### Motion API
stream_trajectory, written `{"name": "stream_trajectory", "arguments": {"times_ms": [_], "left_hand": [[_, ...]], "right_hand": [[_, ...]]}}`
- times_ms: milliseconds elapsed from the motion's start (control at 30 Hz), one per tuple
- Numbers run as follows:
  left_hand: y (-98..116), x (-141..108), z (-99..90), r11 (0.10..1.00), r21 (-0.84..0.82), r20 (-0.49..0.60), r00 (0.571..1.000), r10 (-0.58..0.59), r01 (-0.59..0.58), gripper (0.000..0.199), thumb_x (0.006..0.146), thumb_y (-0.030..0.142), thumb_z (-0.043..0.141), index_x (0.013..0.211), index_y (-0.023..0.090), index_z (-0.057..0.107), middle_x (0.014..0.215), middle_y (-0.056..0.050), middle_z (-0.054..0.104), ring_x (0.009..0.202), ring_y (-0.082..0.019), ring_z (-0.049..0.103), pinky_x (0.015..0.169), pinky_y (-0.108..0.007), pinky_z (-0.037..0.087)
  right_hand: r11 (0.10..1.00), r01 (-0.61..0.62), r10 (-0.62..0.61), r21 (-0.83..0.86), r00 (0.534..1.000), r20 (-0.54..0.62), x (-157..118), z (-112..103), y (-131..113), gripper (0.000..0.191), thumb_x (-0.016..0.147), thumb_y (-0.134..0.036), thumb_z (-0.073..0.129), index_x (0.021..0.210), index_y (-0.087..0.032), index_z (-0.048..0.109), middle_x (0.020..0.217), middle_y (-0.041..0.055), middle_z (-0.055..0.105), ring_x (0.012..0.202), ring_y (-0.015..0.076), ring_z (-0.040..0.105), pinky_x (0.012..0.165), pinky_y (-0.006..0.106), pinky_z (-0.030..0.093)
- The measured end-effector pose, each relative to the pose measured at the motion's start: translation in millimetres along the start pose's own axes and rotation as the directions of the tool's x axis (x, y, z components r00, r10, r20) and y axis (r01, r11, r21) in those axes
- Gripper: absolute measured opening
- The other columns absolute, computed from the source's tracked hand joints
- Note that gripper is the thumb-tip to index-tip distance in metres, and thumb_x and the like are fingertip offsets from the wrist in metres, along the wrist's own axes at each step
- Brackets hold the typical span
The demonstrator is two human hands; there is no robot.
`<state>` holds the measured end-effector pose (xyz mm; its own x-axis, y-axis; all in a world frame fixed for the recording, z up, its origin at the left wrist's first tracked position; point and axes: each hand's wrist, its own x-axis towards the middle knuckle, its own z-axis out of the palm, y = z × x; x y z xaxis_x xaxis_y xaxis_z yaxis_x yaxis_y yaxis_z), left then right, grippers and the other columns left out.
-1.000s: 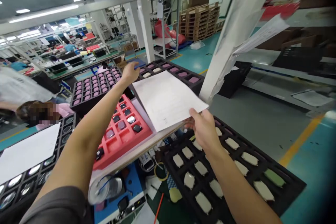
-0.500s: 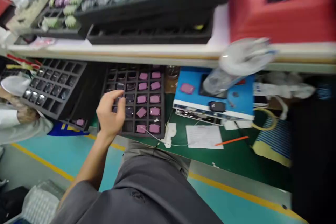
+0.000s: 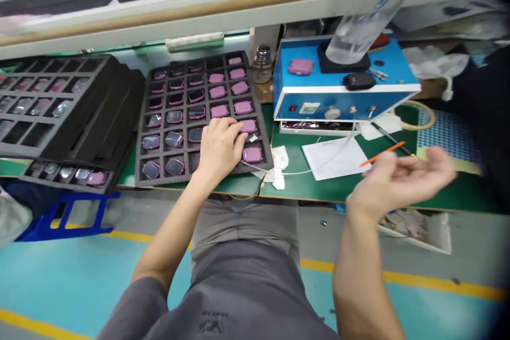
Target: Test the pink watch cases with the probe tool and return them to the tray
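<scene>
My left hand (image 3: pixel 222 150) reaches over the black foam tray (image 3: pixel 163 179), fingers bent down and closed over the fourth column. Whatever lies under the fingertips is hidden. Beside them are pink watch-like cases, such as a pink case (image 3: pixel 252 155) in the right-hand column. Dark-screened watches (image 3: pixel 174 139) fill much of the left columns. From under my left hand a thin white cable (image 3: pixel 292 173) runs right. My right hand (image 3: pixel 400 183) is raised over the bench's front edge, palm upward, fingers loosely bent and apart, with nothing visible in it. An orange stick (image 3: pixel 382 154) lies close behind it.
A blue control box (image 3: pixel 306 98) carries a pink case (image 3: pixel 300 67), a black case (image 3: pixel 359 81) and a clear cylinder (image 3: pixel 350 37). In front lies a white paper (image 3: pixel 330 156). Stacked foam trays (image 3: pixel 91 117) stand left. A shelf edge (image 3: pixel 223 2) crosses above. A glass bottle (image 3: pixel 262 64) stands behind.
My left hand has moved right across the tray, from the left columns to the fourth, and lowered onto it. My right hand has come into view. The camera view has shifted.
</scene>
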<state>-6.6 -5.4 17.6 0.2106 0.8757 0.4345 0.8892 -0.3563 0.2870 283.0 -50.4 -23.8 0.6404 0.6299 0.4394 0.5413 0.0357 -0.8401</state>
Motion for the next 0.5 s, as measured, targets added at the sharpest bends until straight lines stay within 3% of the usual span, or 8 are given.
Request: {"name": "stream_trajectory", "arguments": {"times_ms": [67,100,133,167,233,300,400,500], "left_hand": [[-2.2,3.2,-3.7,0.995,0.053,0.035,0.996,-0.088,0.086,0.023,0.097,0.026,0.060,0.114,0.022,0.075,0.117,-0.013,0.073,0.112,-0.033,0.061,0.096,-0.048,0.048],[-4.9,3.3,-5.0,0.986,0.088,0.048,0.988,-0.149,0.145,0.024,0.097,0.026,0.060,0.115,0.021,0.075,0.118,-0.014,0.072,0.112,-0.034,0.061,0.096,-0.049,0.048],[-8.1,3.0,-5.8,0.973,0.126,0.062,0.977,-0.204,0.196,0.025,0.097,0.027,0.060,0.117,0.020,0.074,0.118,-0.016,0.071,0.112,-0.036,0.060,0.096,-0.050,0.048],[-11.1,2.8,-6.2,0.960,0.163,0.078,0.967,-0.242,0.227,0.027,0.096,0.030,0.062,0.117,0.018,0.073,0.118,-0.017,0.070,0.113,-0.038,0.060,0.095,-0.052,0.048],[-15.6,3.7,-6.4,0.947,0.218,0.116,0.957,-0.265,0.236,0.029,0.095,0.034,0.065,0.116,0.016,0.073,0.116,-0.020,0.070,0.114,-0.041,0.059,0.094,-0.054,0.048],[-17.5,6.3,-6.2,0.950,0.229,0.145,0.957,-0.251,0.215,0.027,0.094,0.035,0.066,0.112,0.016,0.073,0.112,-0.020,0.070,0.114,-0.042,0.060,0.094,-0.054,0.048],[-18.9,9.7,-5.8,0.961,0.167,0.150,0.958,-0.243,0.218,0.023,0.092,0.031,0.069,0.110,0.016,0.071,0.112,-0.021,0.070,0.114,-0.042,0.060,0.094,-0.054,0.048],[-23.6,8.5,-5.2,0.971,0.025,0.126,0.963,-0.238,0.237,0.025,0.087,0.019,0.071,0.112,0.016,0.068,0.112,-0.019,0.071,0.112,-0.040,0.062,0.095,-0.055,0.048]], "right_hand": [[0.999,-0.024,0.026,0.046,0.999,-0.034,-20.9,6.2,-24.5,0.045,0.099,-0.048,0.054,0.132,-0.018,0.061,0.100,0.0160,0.068,0.081,0.0280,0.067,0.073,0.047,0.056],[0.997,0.022,-0.034,0.076,0.986,0.164,-28.1,13.9,-39.1,0.038,0.099,-0.047,0.055,0.123,-0.021,0.067,0.101,0.0141,0.069,0.080,0.0262,0.067,0.072,0.044,0.056],[0.990,0.101,-0.128,0.096,0.933,0.337,-32.4,24.3,-53.9,0.031,0.098,-0.046,0.057,0.113,-0.023,0.072,0.100,0.0119,0.071,0.079,0.0248,0.067,0.073,0.042,0.056],[0.978,0.181,-0.209,0.105,0.841,0.499,-33.9,36.7,-67.6,0.027,0.098,-0.043,0.058,0.108,-0.024,0.074,0.101,0.0103,0.073,0.081,0.0242,0.067,0.077,0.041,0.055],[0.952,0.304,-0.249,0.036,0.699,0.671,-31.5,63.9,-87.5,0.022,0.096,-0.035,0.060,0.105,-0.024,0.076,0.097,0.0085,0.075,0.079,0.0236,0.067,0.079,0.040,0.053],[0.918,0.390,-0.202,-0.069,0.611,0.765,-26.8,88.1,-94.1,0.020,0.094,-0.033,0.063,0.103,-0.023,0.078,0.096,0.0085,0.075,0.080,0.0250,0.068,0.076,0.039,0.050],[0.904,0.412,-0.158,-0.114,0.570,0.806,-22.0,107.5,-85.7,0.014,0.090,-0.031,0.068,0.096,-0.022,0.078,0.091,0.0072,0.075,0.080,0.0239,0.068,0.071,0.035,0.047],[0.971,0.240,-0.129,-0.016,0.574,0.809,-19.7,108.8,-75.5,0.011,0.084,-0.030,0.071,0.085,-0.020,0.076,0.080,0.0039,0.074,0.068,0.0182,0.064,0.068,0.033,0.046]]}}
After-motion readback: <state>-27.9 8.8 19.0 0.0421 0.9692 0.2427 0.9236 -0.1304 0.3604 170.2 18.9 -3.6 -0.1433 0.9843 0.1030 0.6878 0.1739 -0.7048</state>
